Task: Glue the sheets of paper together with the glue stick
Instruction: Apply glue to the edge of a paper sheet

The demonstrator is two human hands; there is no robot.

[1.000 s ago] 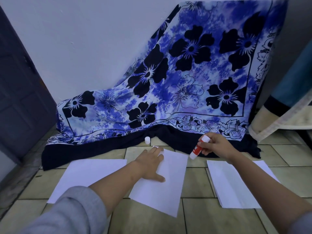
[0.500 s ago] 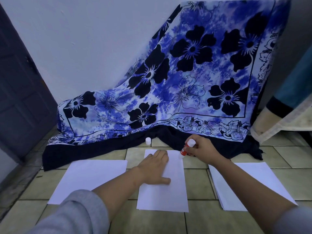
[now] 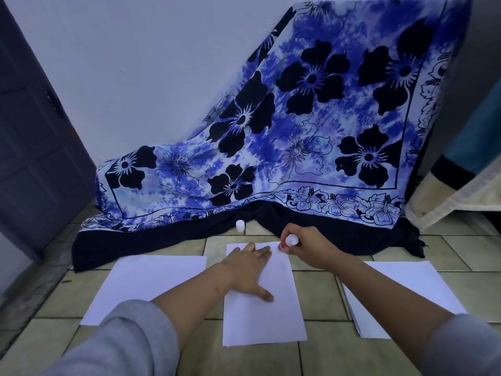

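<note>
Your left hand (image 3: 250, 270) lies flat, fingers straight, pressing the middle sheet (image 3: 264, 316) to the tiled floor (image 3: 322, 359); your right hand (image 3: 309, 249) grips the glue stick (image 3: 286, 243), its tip at the sheet's far right corner; its cap (image 3: 240, 225) stands beyond, near the cloth (image 3: 271, 158); other sheets lie left (image 3: 146, 286) and right (image 3: 401, 291).

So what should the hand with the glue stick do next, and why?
Probably rub the glue stick along the far edge of the middle sheet. The right hand holds it tip-down at that sheet's far right corner, the left hand lies flat on the sheet to steady it, and the cap is off, standing by the cloth.
</note>
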